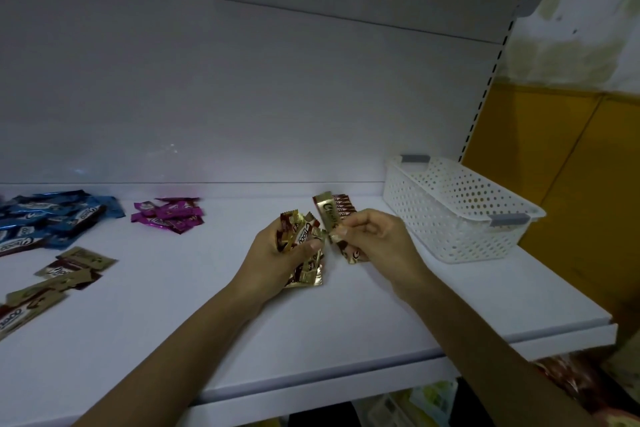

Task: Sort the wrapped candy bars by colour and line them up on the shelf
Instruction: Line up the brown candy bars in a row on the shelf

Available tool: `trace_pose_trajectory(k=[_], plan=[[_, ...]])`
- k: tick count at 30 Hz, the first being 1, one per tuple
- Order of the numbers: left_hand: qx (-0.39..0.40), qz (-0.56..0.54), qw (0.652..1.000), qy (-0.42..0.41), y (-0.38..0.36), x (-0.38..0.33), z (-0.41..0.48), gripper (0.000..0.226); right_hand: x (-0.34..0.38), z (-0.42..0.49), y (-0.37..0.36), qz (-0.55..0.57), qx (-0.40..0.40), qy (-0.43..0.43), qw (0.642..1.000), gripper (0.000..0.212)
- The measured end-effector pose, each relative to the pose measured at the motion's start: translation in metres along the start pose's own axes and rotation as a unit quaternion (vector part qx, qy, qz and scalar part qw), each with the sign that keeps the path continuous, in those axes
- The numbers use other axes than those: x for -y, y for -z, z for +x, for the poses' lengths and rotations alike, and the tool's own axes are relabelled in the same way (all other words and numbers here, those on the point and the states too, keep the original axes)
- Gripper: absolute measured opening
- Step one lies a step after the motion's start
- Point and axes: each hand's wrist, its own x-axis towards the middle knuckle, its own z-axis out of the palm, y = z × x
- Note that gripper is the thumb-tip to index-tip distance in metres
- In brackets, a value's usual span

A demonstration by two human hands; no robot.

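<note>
The left hand [277, 255] grips a crinkled fan of gold foil bars [304, 253]; the right hand [372, 236] pinches 1 flat gold bar [327, 215] above the smooth white shelf [207, 322], left of a perforated plastic basket [457, 215].

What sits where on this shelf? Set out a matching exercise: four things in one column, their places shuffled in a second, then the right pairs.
Things
1. pile of magenta-wrapped candy bars
2. fanned bundle of gold-wrapped candy bars
3. single gold-wrapped candy bar
4. white perforated plastic basket

Places
A. pinched by the right hand
B. standing at the right end of the white shelf
C. lying on the shelf, left of both hands
D. gripped in the left hand

Pairs: 1-C, 2-D, 3-A, 4-B
</note>
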Motion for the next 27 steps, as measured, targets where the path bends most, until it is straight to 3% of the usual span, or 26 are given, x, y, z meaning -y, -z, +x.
trace_pose_trajectory(k=[2, 4, 6, 14, 17, 23, 27], plan=[[-0.009, 0.008, 1.000, 0.004, 0.000, 0.002, 0.001, 0.020, -0.004, -0.006, 0.020, -0.155, -0.026, 0.096, 0.983, 0.013], [-0.019, 0.012, 1.000, 0.011, 0.000, 0.004, 0.002, 0.020, -0.013, -0.016, 0.043, -0.327, -0.001, 0.178, 0.928, 0.010], [-0.024, 0.014, 1.000, 0.012, 0.000, 0.005, 0.003, 0.020, -0.024, -0.026, 0.062, -0.408, 0.050, 0.182, 0.893, 0.008], [-0.027, 0.009, 0.999, 0.015, -0.003, 0.001, -0.001, 0.020, -0.031, -0.025, 0.063, -0.412, 0.115, 0.147, 0.892, 0.029], [-0.029, 0.017, 0.999, 0.014, -0.003, 0.000, -0.002, 0.020, -0.027, -0.019, 0.061, -0.424, 0.150, 0.131, 0.884, 0.026], [-0.031, 0.014, 0.999, 0.014, -0.003, 0.000, -0.001, 0.021, -0.031, -0.003, 0.064, -0.466, 0.057, 0.138, 0.872, 0.023], [-0.028, 0.005, 1.000, 0.013, -0.004, -0.001, -0.002, 0.020, -0.037, 0.003, 0.060, -0.465, 0.042, 0.135, 0.874, 0.025]])
